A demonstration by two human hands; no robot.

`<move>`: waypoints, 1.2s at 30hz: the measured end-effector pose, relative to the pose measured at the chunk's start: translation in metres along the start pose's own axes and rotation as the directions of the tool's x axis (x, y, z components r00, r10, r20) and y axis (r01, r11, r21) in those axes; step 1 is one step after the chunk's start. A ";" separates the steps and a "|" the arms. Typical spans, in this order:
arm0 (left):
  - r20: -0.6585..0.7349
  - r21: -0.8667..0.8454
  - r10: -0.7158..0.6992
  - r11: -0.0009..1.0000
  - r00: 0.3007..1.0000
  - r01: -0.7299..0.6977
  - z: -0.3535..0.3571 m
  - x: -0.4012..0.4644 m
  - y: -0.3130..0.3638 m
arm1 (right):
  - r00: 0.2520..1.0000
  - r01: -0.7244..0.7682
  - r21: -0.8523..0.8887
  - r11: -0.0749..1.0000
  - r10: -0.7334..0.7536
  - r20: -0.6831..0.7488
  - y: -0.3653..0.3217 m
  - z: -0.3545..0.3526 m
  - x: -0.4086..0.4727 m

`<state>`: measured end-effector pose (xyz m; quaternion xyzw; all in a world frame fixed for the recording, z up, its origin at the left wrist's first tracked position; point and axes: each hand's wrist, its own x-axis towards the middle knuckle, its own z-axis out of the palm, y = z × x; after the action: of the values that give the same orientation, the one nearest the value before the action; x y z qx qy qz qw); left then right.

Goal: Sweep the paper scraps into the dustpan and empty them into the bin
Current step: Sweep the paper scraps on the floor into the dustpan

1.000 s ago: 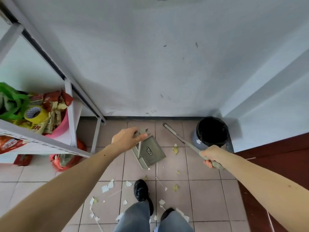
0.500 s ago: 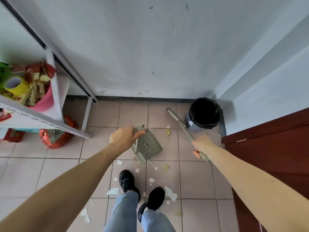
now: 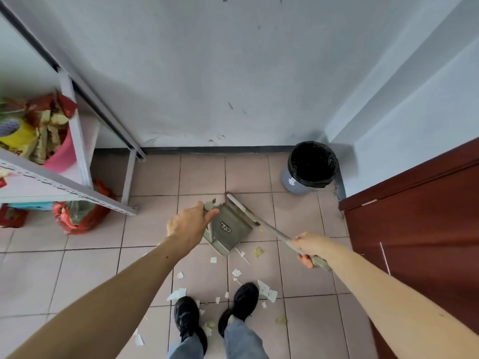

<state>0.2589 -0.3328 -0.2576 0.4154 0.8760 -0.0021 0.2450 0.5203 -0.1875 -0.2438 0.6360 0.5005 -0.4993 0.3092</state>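
Note:
My left hand grips the top of the upright handle of a grey-green dustpan that sits on the tiled floor. My right hand is closed around the handle of a grey broom, whose head rests against the far edge of the dustpan. White and yellowish paper scraps lie scattered on the tiles near my shoes, and a few sit just in front of the pan. A grey bin with a black liner stands in the corner beyond the broom.
A grey metal shelf rack stands at the left with a pink tub of packets on it and a red bag beneath. A dark red door is at the right. My two black shoes stand among the scraps.
The broom head has swung left from beside the bin up against the dustpan's far edge. My view has moved forward, so the scraps now lie closer to my feet.

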 end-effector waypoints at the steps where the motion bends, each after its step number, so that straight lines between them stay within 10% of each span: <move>1: 0.007 -0.012 -0.003 1.000 1.000 0.003 0.000 -0.002 -0.003 | 0.999 0.009 0.032 0.999 -0.010 0.038 0.001 -0.005 -0.011; 24: -0.043 -0.064 -0.011 0.998 0.999 0.008 -0.009 -0.069 -0.148 | 0.968 0.041 0.223 0.974 0.017 -0.251 -0.035 0.116 -0.033; 36: -0.011 0.004 0.073 0.997 0.997 -0.073 -0.003 -0.075 -0.173 | 0.995 0.101 0.151 0.983 -0.098 -0.032 -0.009 0.182 -0.063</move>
<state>0.1715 -0.4997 -0.2572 0.4477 0.8616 0.0073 0.2393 0.4528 -0.3678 -0.2393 0.6382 0.4959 -0.5429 0.2282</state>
